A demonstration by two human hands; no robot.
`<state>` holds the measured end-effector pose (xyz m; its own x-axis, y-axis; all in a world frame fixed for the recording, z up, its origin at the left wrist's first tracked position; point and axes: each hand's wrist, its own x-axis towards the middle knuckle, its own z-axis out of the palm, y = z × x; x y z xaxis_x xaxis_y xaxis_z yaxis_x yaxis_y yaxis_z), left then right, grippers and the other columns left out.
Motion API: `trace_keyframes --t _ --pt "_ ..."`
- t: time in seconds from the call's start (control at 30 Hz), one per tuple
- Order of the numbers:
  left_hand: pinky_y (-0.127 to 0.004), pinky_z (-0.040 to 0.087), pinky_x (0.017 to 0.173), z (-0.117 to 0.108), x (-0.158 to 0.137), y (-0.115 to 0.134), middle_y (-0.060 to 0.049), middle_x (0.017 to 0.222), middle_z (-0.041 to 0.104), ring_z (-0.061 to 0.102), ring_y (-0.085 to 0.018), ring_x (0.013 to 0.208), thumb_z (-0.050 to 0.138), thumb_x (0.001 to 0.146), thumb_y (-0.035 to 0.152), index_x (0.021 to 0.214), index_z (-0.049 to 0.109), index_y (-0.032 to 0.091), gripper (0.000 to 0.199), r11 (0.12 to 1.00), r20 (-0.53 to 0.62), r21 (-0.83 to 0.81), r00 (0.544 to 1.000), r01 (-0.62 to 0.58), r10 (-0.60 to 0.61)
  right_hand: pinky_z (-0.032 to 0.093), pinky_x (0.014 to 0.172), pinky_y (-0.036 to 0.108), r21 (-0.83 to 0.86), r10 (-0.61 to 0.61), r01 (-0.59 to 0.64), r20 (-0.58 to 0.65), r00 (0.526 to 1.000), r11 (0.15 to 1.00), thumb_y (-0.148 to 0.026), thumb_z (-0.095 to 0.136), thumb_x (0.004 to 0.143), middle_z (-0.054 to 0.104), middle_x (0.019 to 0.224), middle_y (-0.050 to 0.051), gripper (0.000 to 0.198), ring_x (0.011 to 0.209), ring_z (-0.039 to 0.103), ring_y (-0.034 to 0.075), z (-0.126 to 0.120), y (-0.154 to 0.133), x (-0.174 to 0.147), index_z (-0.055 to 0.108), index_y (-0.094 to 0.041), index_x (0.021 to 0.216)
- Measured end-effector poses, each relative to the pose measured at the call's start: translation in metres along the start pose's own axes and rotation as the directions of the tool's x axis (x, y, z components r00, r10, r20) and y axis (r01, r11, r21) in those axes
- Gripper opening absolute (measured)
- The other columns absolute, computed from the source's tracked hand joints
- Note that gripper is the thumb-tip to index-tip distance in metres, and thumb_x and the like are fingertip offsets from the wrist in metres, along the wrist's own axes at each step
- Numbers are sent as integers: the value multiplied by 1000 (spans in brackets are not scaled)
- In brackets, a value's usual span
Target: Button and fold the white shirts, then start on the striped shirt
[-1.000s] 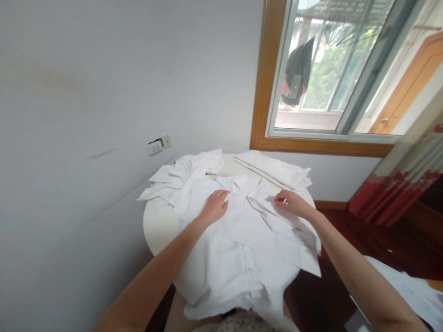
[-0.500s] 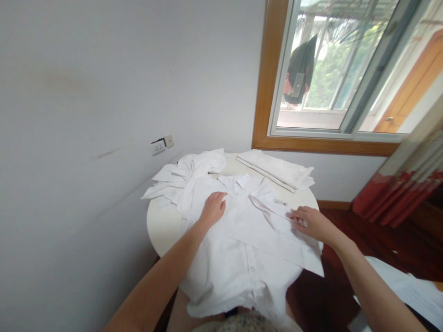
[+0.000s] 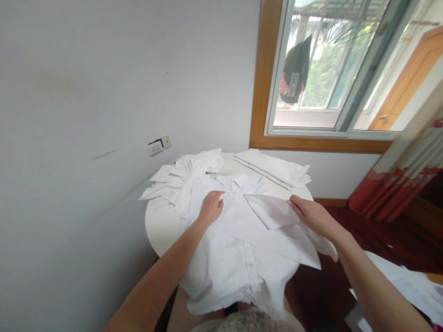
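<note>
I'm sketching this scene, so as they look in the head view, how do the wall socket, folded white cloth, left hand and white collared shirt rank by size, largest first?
1. White collared shirt
2. Folded white cloth
3. Left hand
4. Wall socket

Window (image 3: 311, 117): strongest light, daylight entering beyond the right hand (image 3: 311, 216); outdoor greenery (image 3: 325, 80) pale and hazy.
Shirt (image 3: 228, 230): bright white between the hands, fine detail soft; light grey shadow on the fold (image 3: 270, 210) beside the right hand.
Wall (image 3: 104, 83): dull grey, darkening low to the left of the left hand (image 3: 212, 208).
Floor (image 3: 380, 237): dim, right of the right hand.
Curtain (image 3: 394, 189): slanted by edge distortion, farther right, slightly blurred.
</note>
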<state>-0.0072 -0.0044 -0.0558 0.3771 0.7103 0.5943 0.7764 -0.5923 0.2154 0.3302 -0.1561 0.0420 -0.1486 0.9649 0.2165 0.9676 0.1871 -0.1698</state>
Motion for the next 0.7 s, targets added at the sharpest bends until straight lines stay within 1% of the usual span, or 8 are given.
trace_keyframes --t 0.13,0.2,0.3,0.37,0.4,0.57,0.63,0.7 --pt "-39 43 96 0 1 -2 -8 110 61 53 -22 107 46 84 13 117 56 18 34 1000 -17 -6 1000 15 -15 41 72 27 327 -194 165 56 979 930 -45 27 98 60 75 2 36 72 56 17 -9 -43 31 49 -22 82" --pt "-39 43 96 -3 3 -1 -9 110 62 53 -22 107 46 84 13 116 56 18 34 1000 -17 -20 1000 17 -17 43 69 26 470 -240 177 76 968 865 -48 31 96 57 71 1 37 70 55 15 -1 -62 47 49 -22 77" --pt "-40 44 95 -13 6 3 -9 109 62 54 -22 106 46 85 13 114 57 17 32 997 -28 -69 999 22 -24 43 54 22 699 -250 12 240 938 715 -52 36 94 51 57 -4 38 52 50 11 22 -89 67 47 -21 75" --pt "-40 44 95 -23 6 10 -8 107 63 55 -21 104 46 85 15 110 59 18 28 992 -40 -117 998 39 -44 41 44 21 780 -276 -192 424 863 595 -52 36 94 46 45 -7 38 39 46 10 40 -106 76 43 -21 72" --pt "-40 44 93 -29 5 14 -8 105 64 56 -20 101 46 86 16 107 60 18 26 988 -43 -146 997 53 -59 41 42 20 810 -281 -273 464 840 519 -49 37 95 45 43 -8 36 37 45 9 49 -114 79 42 -21 72" --pt "-32 47 79 -64 -20 43 -6 90 64 58 -18 86 40 92 29 95 62 17 24 958 12 -246 988 150 -151 53 52 23 834 -304 -508 551 777 214 -29 37 96 56 48 -4 19 45 59 11 76 -146 84 47 -18 85" --pt "-32 45 76 -76 -36 56 -5 81 62 57 -18 81 37 94 33 84 61 18 31 966 65 -207 988 154 -143 56 57 26 837 -348 -518 545 763 176 -23 36 95 62 57 0 17 57 66 14 79 -148 86 51 -15 93" --pt "-32 44 76 -85 -53 69 -5 75 60 56 -18 78 33 96 35 74 60 19 38 984 130 -122 985 128 -112 55 57 25 854 -342 -470 520 783 223 -21 36 94 65 61 1 20 62 68 15 78 -140 93 55 -14 100"
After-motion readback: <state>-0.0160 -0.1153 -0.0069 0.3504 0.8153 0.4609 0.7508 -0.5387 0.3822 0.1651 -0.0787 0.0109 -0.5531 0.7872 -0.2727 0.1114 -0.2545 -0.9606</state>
